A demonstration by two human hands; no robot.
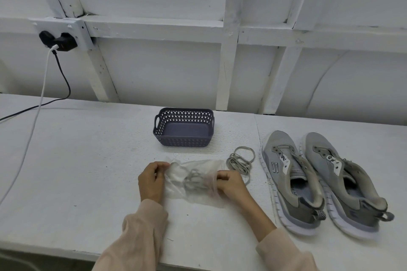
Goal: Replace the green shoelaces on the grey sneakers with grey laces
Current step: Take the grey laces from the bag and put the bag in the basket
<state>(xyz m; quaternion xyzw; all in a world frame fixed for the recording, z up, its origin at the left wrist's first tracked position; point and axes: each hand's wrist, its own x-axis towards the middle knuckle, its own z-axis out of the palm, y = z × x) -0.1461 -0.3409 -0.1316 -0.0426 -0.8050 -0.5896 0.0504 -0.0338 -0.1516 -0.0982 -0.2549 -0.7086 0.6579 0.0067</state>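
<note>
Lower centre: crinkled clear plastic bag [176, 174] with tangled dark grey laces [193, 179] inside, pinched at either end by left hand [152, 180] and right hand [231, 185]. Just right: looped pale lace coil [241, 160], then mesh grey sneakers [284, 174], lower right; above, perforated purple basket [184, 138].

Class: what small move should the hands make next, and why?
Probably pull the clear bag open: the left hand and right hand pinch its opposite edges, the grey laces lie inside, and both sneakers stand unlaced.
</note>
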